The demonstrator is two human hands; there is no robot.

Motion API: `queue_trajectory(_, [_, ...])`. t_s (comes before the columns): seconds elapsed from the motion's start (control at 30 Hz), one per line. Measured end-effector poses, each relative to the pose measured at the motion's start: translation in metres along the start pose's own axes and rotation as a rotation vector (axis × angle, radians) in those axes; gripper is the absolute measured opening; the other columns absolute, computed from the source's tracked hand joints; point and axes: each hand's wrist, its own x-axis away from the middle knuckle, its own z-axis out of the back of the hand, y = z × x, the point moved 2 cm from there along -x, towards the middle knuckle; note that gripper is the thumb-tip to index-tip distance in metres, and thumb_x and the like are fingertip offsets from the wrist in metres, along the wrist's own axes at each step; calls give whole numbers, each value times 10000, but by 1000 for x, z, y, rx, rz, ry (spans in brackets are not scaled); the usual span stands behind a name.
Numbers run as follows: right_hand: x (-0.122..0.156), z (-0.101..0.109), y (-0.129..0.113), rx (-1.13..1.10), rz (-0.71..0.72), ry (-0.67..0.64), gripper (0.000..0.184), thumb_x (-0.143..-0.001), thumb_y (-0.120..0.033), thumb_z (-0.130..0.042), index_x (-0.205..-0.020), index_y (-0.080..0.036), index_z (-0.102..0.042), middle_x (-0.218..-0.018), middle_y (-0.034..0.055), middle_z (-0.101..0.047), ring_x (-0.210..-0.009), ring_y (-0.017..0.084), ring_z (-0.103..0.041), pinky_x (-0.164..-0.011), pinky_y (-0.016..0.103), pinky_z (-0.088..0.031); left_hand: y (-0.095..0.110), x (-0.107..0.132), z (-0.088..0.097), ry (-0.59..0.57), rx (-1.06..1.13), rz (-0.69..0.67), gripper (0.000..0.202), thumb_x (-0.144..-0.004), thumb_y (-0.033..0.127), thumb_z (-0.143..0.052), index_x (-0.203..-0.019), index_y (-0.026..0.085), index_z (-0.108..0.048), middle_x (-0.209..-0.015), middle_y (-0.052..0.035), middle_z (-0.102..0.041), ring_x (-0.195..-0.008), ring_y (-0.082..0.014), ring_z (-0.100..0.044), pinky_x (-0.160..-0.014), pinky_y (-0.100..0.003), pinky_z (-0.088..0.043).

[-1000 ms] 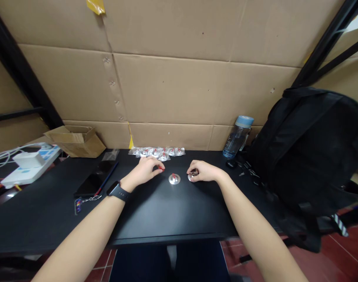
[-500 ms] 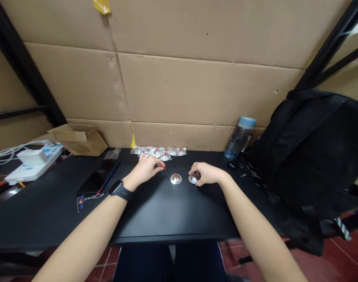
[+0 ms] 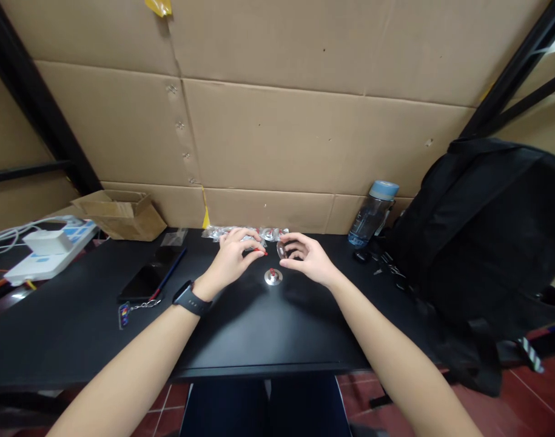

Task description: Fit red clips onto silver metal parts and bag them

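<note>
Between thumb and fingertips, my left hand (image 3: 239, 252) pinches a small red piece (image 3: 264, 252). My right hand (image 3: 307, 258) grips a round silver metal disc (image 3: 281, 249) by its rim, tilted up on edge above the table and facing the red piece. A short gap separates the two pieces. Below them a second silver disc with a red knob (image 3: 273, 277) lies flat on the black table (image 3: 268, 334). Behind my hands, several wrapped silver discs with red knobs (image 3: 272, 233) lie in clear plastic, partly hidden by my left hand.
Left are a phone (image 3: 147, 276), a pen (image 3: 171, 273), a keychain (image 3: 124, 315), an open cardboard box (image 3: 127, 218) and a white power strip (image 3: 54, 258). On the right stand a water bottle (image 3: 370, 215), keys (image 3: 384, 261) and a black backpack (image 3: 491, 243). Cardboard (image 3: 277, 139) walls the back.
My right hand has lifted the disc off the table, tilted it on edge and brought it leftward. My left hand has shifted slightly right and up with the red piece.
</note>
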Motion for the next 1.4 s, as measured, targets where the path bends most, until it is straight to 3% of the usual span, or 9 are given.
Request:
queue_trajectory(0.13, [2, -22, -1, -266, -6, 18, 594, -671, -263, -880, -1196, -301, -604, -1273, 42, -580, -1043, 199, -649, -962, 392, -555, 15, 1, 0, 99, 61, -18, 125, -932, 338, -655, -925, 263, -755, -1126, -48, -653, -1113, -239, -555, -1034, -434, -372])
queue_trajectory(0.3, [5, -31, 0, -376, -13, -15, 634, -655, -232, -890, -1207, -325, -592, -1305, 33, -542, -1085, 207, -631, -971, 394, -562, 29, 4, -2, 139, 18, -22, 125, -951, 316, -627, -942, 252, -733, -1127, -51, -646, -1124, -242, -548, -1019, -436, -366])
queue_trajectory(0.5, [4, -28, 3, -358, -33, -5, 630, -631, -249, -903, -1180, -312, -599, -1301, 34, -549, -1076, 215, -638, -999, 430, -555, 33, 6, -7, 137, -53, -42, 149, -971, 328, -592, -949, 259, -722, -1150, -57, -642, -1171, -250, -523, -1016, -432, -343])
queue_trajectory(0.9, [4, -29, 6, -320, -37, -26, 551, -645, -234, -894, -1128, -276, -633, -1277, 30, -575, -1044, 197, -658, -957, 388, -568, 31, 7, -14, 131, -51, -6, 146, -968, 313, -585, -925, 255, -712, -1124, -48, -627, -1145, -241, -534, -1047, -432, -313])
queue_trajectory(1.3, [1, -22, 12, -219, -95, 10, 630, -591, -272, -921, -1135, -257, -604, -1203, 56, -638, -1067, 225, -666, -910, 381, -571, 28, 8, -21, 125, -46, -31, 87, -936, 244, -611, -907, 234, -693, -1091, -46, -635, -1124, -241, -552, -987, -423, -333])
queue_trajectory(1.4, [-1, -16, 13, -106, -85, 25, 455, -673, -325, -875, -1041, -220, -631, -1102, 49, -673, -1000, 207, -662, -890, 365, -547, 26, 8, -20, 144, -38, -30, 73, -924, 225, -619, -902, 226, -689, -1083, -52, -634, -1116, -242, -557, -973, -423, -345])
